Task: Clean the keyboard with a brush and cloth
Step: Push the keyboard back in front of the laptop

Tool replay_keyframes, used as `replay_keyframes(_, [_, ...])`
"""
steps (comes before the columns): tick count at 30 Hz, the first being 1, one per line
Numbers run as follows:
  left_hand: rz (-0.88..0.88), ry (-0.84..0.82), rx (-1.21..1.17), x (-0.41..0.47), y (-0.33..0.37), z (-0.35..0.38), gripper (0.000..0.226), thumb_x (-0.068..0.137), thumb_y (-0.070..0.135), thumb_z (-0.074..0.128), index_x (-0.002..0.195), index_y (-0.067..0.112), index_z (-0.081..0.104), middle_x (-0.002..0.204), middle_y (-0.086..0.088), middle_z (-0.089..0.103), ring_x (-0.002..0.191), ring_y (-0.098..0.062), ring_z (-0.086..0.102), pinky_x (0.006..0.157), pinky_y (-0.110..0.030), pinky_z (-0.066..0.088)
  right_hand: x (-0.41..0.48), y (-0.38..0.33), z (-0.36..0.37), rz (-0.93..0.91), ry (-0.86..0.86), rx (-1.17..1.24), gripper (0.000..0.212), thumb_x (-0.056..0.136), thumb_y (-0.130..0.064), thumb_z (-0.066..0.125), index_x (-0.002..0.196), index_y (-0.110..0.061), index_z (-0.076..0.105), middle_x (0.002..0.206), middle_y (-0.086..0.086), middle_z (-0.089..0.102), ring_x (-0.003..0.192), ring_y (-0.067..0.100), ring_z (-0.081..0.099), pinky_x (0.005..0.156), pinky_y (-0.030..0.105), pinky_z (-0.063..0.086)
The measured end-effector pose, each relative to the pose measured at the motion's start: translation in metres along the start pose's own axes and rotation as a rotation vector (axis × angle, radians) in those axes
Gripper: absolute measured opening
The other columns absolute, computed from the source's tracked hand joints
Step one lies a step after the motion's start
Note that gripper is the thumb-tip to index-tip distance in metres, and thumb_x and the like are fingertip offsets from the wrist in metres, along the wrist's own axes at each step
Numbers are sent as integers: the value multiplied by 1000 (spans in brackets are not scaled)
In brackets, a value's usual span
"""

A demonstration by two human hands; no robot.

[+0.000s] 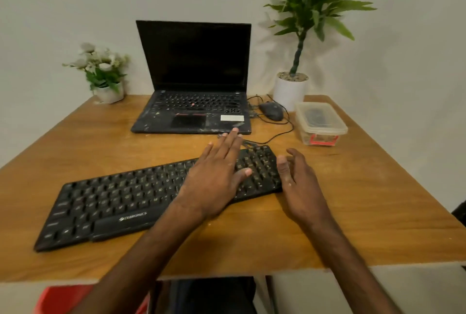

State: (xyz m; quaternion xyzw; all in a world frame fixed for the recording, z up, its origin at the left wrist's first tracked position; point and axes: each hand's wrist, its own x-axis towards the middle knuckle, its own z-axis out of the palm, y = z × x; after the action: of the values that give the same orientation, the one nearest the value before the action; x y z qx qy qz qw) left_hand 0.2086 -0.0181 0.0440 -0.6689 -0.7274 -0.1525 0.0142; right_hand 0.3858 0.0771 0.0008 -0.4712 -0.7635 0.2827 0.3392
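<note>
Keyboard (113,202) runs near-left to far-right; my left hand (214,182) flat over its right end, right hand (300,187) beside, both grips wide, empty.

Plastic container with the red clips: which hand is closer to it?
Right. The right hand is open at the keyboard's right end, below and left of the plastic container. The left hand lies flat over the keys, farther left.
</note>
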Motion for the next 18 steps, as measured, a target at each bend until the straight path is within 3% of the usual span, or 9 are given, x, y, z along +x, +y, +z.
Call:
replay_keyframes(5, [-197,81,-46,-87,-62,-24,85,94,74,18,160,26,-4,167,6,-11,152,-10,-10,126,-41,0,-12,-18,12,-35,-75,-98,82,91,-72,27,154,-20,26,151,6,43,140,22,33,112,41,33])
replay_keyframes(7, [-359,148,-25,-127,-95,-30,102,83,88,13,161,24,3,169,-3,1,155,-20,0,125,-51,7,-15,-19,12,-36,-88,-85,86,89,-74,29,155,-20,25,152,5,41,141,21,32,112,41,32])
replay_keyframes(9, [-572,116,10,-164,-125,-36,121,67,99,10,160,21,6,167,-11,16,153,-31,15,119,-64,15,-17,-20,11,-26,-108,-61,90,86,-76,34,155,-20,23,155,5,38,142,21,30,113,42,31])
replay_keyframes(12, [-665,28,-122,-191,-146,-38,131,54,105,31,156,28,3,160,-4,33,143,-29,35,112,-64,24,-17,-20,6,0,-180,-24,101,77,-72,61,156,-24,20,155,2,33,142,20,28,113,42,32])
replay_keyframes(15, [-580,100,-370,-188,-149,-40,143,42,82,81,155,29,12,150,-2,41,135,-23,44,113,-50,35,-17,-17,3,-22,-226,-15,117,61,-54,89,153,-34,20,154,-3,32,140,18,29,113,43,35])
replay_keyframes(18, [-601,237,-598,-172,-150,-42,134,45,24,100,150,32,17,140,2,42,125,-18,48,107,-34,38,-14,-16,6,-21,-140,94,116,55,-39,95,146,-44,23,149,-5,37,134,18,38,110,46,41])
